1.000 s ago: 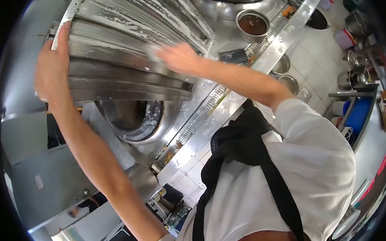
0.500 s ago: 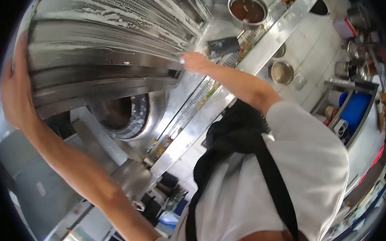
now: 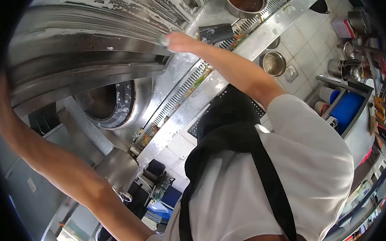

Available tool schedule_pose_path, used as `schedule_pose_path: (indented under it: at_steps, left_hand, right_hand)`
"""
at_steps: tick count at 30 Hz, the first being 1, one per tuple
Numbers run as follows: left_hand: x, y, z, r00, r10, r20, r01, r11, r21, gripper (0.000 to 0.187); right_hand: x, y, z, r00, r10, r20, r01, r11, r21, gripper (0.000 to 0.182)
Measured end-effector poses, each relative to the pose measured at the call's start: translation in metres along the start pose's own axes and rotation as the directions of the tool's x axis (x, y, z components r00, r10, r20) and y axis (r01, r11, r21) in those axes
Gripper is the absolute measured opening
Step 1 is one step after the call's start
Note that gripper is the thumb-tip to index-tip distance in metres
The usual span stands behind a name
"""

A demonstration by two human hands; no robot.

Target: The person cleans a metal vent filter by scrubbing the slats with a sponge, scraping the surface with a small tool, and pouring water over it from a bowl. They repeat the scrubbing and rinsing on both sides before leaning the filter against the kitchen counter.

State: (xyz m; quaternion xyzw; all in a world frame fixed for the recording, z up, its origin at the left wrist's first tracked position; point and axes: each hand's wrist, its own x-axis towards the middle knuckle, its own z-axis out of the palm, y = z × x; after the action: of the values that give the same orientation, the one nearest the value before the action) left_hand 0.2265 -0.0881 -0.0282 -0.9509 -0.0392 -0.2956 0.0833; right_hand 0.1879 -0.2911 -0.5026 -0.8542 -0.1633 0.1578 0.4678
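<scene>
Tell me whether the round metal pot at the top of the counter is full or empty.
Not empty: the pot holds brown liquid that reaches close to its rim. Its top edge is cropped, so how deep the liquid goes cannot be told.

The right arm reaches forward and up, bare from the short white sleeve, elbow slightly bent, forearm running toward the upper middle of the view. The right hand [image 3: 179, 41] is closed, knuckles up, with something pale showing at its fingertips. The left arm stretches out to the far left, nearly straight; its hand is out of view
</scene>
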Motion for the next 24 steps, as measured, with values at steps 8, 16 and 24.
schedule_pose_path:
  at_steps: [8,16,24]
  left_hand:
    - [-0.009,0.003,-0.014,1.0,-0.029,-0.006,0.029,0.999,0.034,0.092]
    - [-0.008,0.007,-0.012,1.0,-0.013,-0.004,0.013,0.999,0.036,0.091]
    - [-0.03,0.032,-0.043,0.997,-0.071,0.041,0.066,0.992,0.105,0.091]
  right_hand:
    - [-0.033,-0.158,-0.094,0.928,-0.287,-0.238,0.275,0.958,-0.085,0.036]
    - [-0.054,-0.132,-0.067,0.952,-0.25,-0.179,0.198,0.944,-0.265,0.03]
    - [-0.033,-0.1,-0.045,0.987,-0.151,0.051,0.144,0.716,-0.682,0.015]
